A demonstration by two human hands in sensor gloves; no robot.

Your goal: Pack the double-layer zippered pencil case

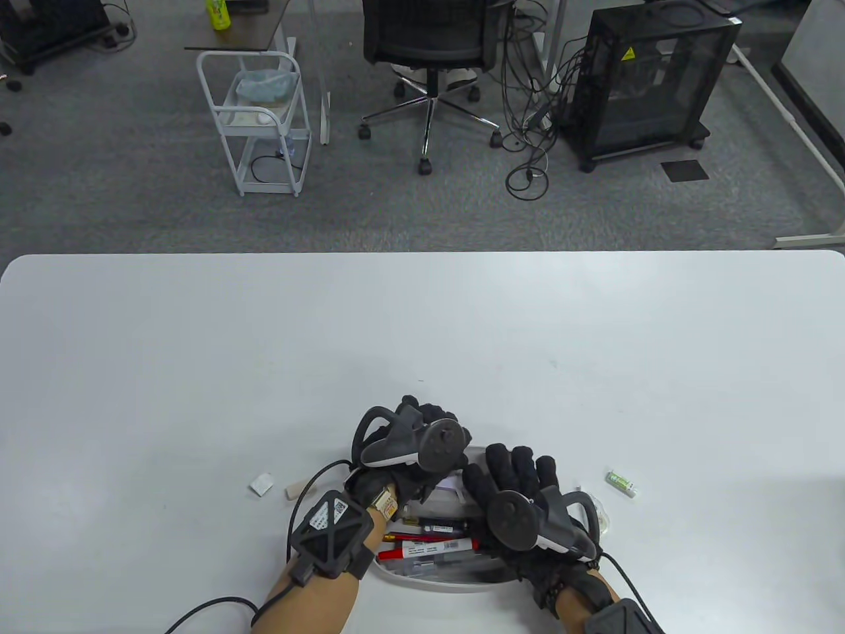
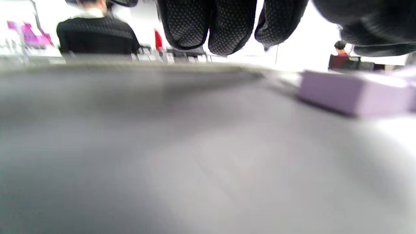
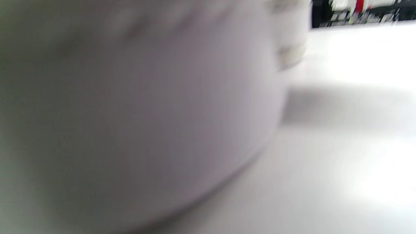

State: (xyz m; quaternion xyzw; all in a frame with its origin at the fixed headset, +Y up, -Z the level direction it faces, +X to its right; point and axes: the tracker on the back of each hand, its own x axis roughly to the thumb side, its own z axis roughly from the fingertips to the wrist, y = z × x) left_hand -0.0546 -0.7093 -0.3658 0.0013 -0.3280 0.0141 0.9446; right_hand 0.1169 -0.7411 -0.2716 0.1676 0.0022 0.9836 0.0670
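The pencil case (image 1: 436, 578) lies open at the near edge of the table (image 1: 198, 370), at about six o'clock in the table view, with a red marker (image 1: 432, 547) and a dark pen (image 1: 441, 527) lying side by side in its tray. It looks like a pale, soft-walled shell: probably light even when loaded, slack enough to sag if lifted by one end, and best taken by the rim or by both long sides, with the zip pulled only while the other hand steadies the wall. The left hand (image 1: 403, 456) reaches over the case's far edge at twelve o'clock, fingers curled down out of sight, so I cannot tell whether they grip anything. The right hand (image 1: 521, 489) sits over the case's three o'clock end, fingers fairly straight and spread, apparently pressing, not pinching. Outward, a white eraser (image 1: 262, 484) lies at nine o'clock and a small green-labelled tube (image 1: 621, 482) at three o'clock, both apart from the case. The left wrist view alone shows the left fingertips (image 2: 208, 26) hanging above the table and a lilac block (image 2: 354, 94) nearby; the right wrist view shows only a blurred pale wall.
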